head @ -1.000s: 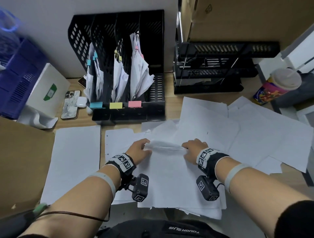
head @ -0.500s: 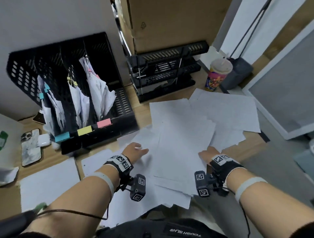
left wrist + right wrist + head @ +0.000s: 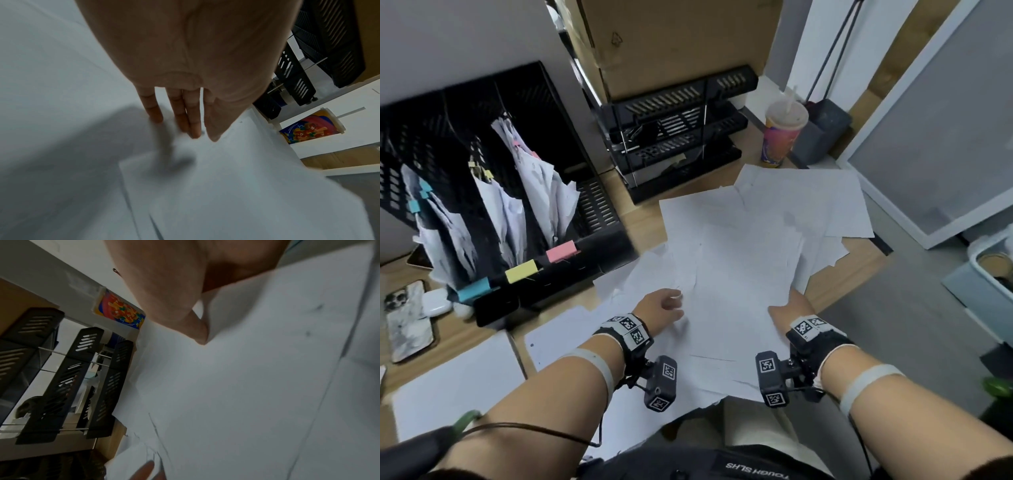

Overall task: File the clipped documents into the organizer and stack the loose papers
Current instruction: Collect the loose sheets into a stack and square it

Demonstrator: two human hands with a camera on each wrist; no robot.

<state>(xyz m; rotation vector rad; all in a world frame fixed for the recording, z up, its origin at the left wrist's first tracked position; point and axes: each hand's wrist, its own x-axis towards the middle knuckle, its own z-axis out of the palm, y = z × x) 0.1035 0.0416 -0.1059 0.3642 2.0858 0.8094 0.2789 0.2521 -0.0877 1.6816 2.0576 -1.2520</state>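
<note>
Loose white papers (image 3: 739, 257) lie spread and overlapping across the middle of the wooden desk. My left hand (image 3: 671, 303) rests on their left part; in the left wrist view its straight fingers (image 3: 185, 123) press down on a sheet (image 3: 226, 194). My right hand (image 3: 787, 308) holds the right edge of the sheets, thumb (image 3: 197, 331) against the paper (image 3: 246, 386), with the other fingers hidden under it. The black organizer (image 3: 592, 246) stands at the back left. It holds three clipped bundles with blue (image 3: 414, 205), yellow (image 3: 479, 171) and pink (image 3: 520, 147) clips.
A black stacked letter tray (image 3: 678, 113) and a cardboard box (image 3: 671, 41) stand behind the papers, a colourful lidded cup (image 3: 782, 140) to their right. A phone (image 3: 407, 318) and an earbud case (image 3: 434, 301) lie far left. Another white sheet (image 3: 458, 387) lies front left. The desk edge (image 3: 866, 270) runs right.
My view has swung right. Both hands left the raised fold at the centre: the right went to the sheets' right edge, the left now lies flat on the paper.
</note>
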